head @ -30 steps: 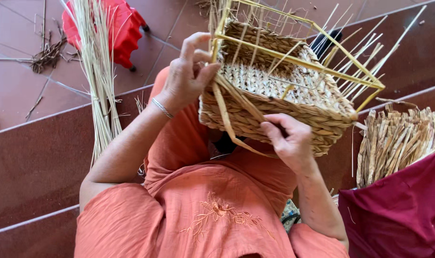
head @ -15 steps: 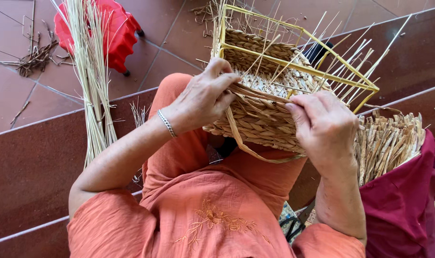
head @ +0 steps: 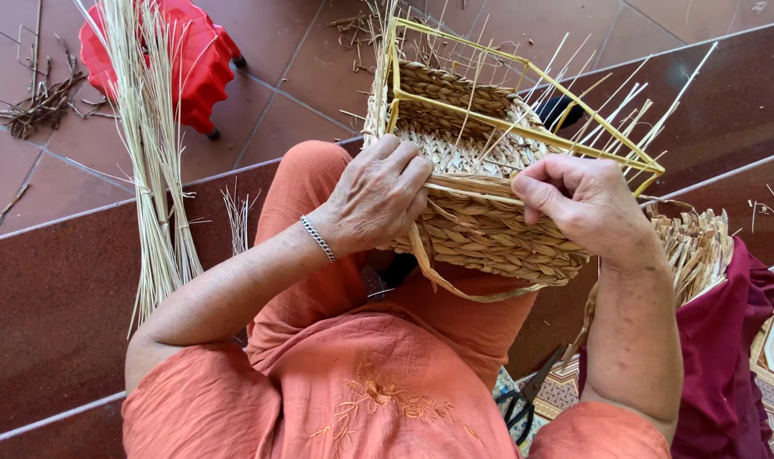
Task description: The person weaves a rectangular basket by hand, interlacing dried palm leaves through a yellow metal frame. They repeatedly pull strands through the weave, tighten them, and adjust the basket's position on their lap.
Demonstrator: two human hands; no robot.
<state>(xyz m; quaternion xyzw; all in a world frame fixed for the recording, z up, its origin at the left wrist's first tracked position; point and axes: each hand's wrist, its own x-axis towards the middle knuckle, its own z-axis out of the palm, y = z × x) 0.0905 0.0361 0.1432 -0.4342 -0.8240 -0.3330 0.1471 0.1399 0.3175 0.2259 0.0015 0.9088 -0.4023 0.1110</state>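
On the person's lap sits the basket [head: 489,229], its lower side hidden by the left hand [head: 378,200] and right hand [head: 587,204], both pinching a flat straw strip [head: 476,183] at the rim.

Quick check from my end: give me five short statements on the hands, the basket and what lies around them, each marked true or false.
1. Both hands grip the near wall of the woven basket. True: the left hand and the right hand both press on its upper edge.
2. The basket's frame is blue. False: the frame is yellow.
3. A bracelet sits on the left wrist. True.
4. The red stool stands to the right of the basket. False: it stands at upper left.
5. A bundle of straw stalks stands left of the left arm. True.
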